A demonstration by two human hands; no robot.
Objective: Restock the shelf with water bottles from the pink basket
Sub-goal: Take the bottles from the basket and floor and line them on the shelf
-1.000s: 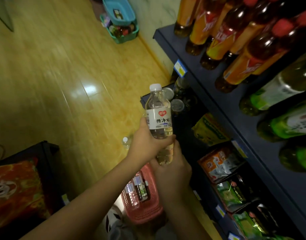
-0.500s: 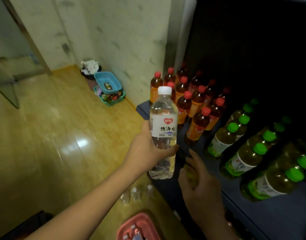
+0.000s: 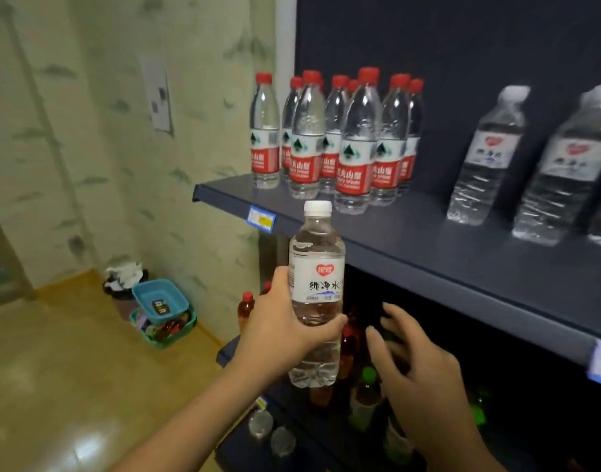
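Note:
My left hand (image 3: 278, 335) grips a clear water bottle (image 3: 315, 267) with a white cap and white label, held upright just in front of and below the edge of a dark blue shelf (image 3: 428, 240). My right hand (image 3: 418, 376) hovers to the right of the bottle with fingers spread, holding nothing. On the shelf stand several red-capped water bottles (image 3: 336, 137) at the left and matching white-capped water bottles (image 3: 486, 155) at the right, with bare shelf between them. The pink basket is out of view.
Lower shelves hold red-capped and green-capped drink bottles (image 3: 363, 386). A blue tub stacked on a green basket (image 3: 161, 311) and a waste bin (image 3: 122, 287) stand against the wall on the wooden floor. A price tag (image 3: 261, 218) sits on the shelf edge.
The view has tilted up from the floor and pink basket to the upper water shelf. My left hand lifted the bottle higher; my right hand let go of it and now hovers beside it.

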